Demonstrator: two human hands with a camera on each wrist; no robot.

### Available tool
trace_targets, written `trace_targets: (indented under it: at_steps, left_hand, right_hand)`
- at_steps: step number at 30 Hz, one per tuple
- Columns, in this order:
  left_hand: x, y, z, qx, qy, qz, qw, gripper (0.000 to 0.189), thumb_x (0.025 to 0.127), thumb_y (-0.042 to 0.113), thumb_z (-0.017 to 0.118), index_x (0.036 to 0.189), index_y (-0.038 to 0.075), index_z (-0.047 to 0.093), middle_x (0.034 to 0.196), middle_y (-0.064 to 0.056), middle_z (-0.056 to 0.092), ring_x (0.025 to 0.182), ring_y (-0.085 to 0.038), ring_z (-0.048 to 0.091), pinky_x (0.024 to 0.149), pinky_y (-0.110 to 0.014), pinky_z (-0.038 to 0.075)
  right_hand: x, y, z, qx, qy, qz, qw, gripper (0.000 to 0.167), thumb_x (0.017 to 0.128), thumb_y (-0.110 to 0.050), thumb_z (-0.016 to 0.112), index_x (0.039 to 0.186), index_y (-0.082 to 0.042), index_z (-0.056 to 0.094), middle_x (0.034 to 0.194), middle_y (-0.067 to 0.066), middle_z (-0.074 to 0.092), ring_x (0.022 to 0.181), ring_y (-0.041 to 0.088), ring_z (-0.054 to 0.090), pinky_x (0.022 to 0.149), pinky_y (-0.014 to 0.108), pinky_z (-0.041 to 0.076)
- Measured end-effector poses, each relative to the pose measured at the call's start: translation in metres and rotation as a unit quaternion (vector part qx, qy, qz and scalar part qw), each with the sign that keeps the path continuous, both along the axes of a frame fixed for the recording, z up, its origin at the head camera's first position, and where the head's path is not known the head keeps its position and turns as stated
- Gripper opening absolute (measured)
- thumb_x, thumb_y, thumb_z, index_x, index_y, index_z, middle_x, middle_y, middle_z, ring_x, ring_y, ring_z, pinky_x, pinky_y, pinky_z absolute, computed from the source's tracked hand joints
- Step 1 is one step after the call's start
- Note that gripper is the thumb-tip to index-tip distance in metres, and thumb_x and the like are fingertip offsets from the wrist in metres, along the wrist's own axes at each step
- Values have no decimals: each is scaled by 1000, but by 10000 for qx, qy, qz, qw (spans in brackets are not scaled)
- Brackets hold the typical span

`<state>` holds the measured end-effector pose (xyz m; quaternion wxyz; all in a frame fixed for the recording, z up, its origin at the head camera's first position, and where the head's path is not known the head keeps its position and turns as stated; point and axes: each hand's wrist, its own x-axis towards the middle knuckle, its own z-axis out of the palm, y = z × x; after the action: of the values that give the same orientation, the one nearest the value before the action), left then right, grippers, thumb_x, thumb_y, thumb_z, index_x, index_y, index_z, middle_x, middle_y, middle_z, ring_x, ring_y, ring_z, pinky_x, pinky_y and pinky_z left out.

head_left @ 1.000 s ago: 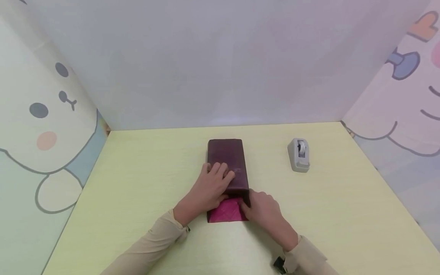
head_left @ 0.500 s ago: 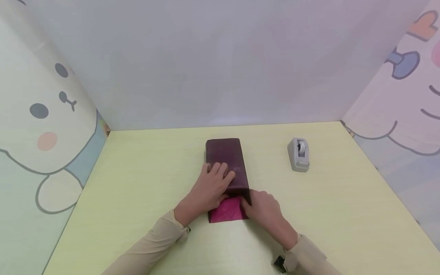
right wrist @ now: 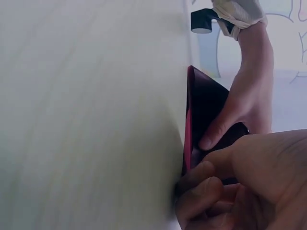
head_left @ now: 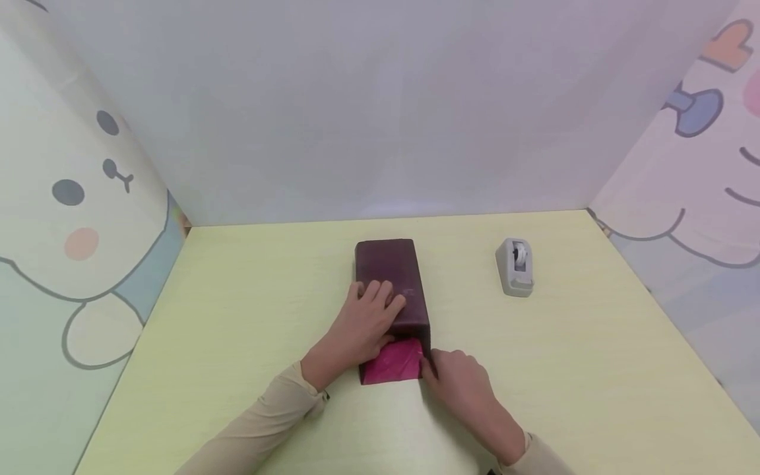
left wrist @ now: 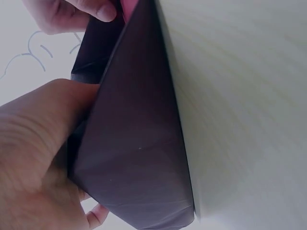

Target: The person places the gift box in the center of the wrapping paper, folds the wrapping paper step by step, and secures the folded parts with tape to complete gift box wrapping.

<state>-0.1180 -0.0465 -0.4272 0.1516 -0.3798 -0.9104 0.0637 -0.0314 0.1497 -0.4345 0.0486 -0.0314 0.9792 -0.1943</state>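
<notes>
A long box wrapped in dark purple paper [head_left: 387, 260] lies lengthwise on the table. At its near end the paper's pink inner side [head_left: 388, 364] shows on a flap spread towards me. My left hand [head_left: 362, 323] holds this end, bent fingers on top and thumb down at the end face. My right hand [head_left: 463, 386] pinches the flap's right edge between thumb and fingers. In the left wrist view, the folded dark paper side [left wrist: 134, 143] slants down to the tabletop. My right hand's curled fingers hide part of the flap in the right wrist view.
A grey tape dispenser [head_left: 515, 267] with a roll in it stands at the back right of the pale yellow table [head_left: 255, 277]. A plain pale wall [head_left: 380, 112] rises behind, and cartoon-printed panels [head_left: 77, 218] flank both sides.
The box's far end has shifted slightly left. My right hand has slid a little down along the flap's right edge, towards me. My left hand has stayed in place.
</notes>
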Motion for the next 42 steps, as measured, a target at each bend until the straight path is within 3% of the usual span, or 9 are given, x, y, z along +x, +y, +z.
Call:
trace_targets:
  at_steps: [6,15,24,35,42]
  left_hand:
    - [0,0,-1,4,-12,16,10000,62,84,50,82,124,16,50,115,-8,54,105,-27,51,89,-46,44]
    - [0,0,0,5,42,-20,10000,62,84,51,82,123,16,49,115,-8,54,105,-27,51,89,-46,44]
    - [0,-1,1,41,-83,-49,9999,64,84,52,83,125,16,49,117,-8,54,107,-27,51,91,-46,44]
    - [1,-1,1,-21,-42,2,10000,69,78,50,88,123,17,48,113,-6,52,105,-25,50,90,-44,43]
    - [1,-1,0,-79,-55,17,10000,69,79,50,88,124,17,47,115,-6,52,107,-25,50,90,-44,43]
  right_hand:
    - [0,-1,1,33,-93,14,10000,35,97,-33,70,74,-14,52,57,2,44,50,18,40,44,31,29]
    - [8,2,9,-141,-118,85,9998,30,96,-27,72,78,-16,51,57,-1,45,50,15,40,45,29,29]
    - [8,11,11,-513,-461,163,9975,22,94,-22,76,83,-18,58,61,-6,49,54,11,44,49,26,32]
    - [5,4,13,-442,-43,277,9986,28,95,-16,72,75,-19,52,58,-7,43,52,10,39,47,25,29]
    - [4,2,11,-279,-92,26,9996,32,97,-26,71,76,-17,50,58,-3,44,50,14,40,46,28,29]
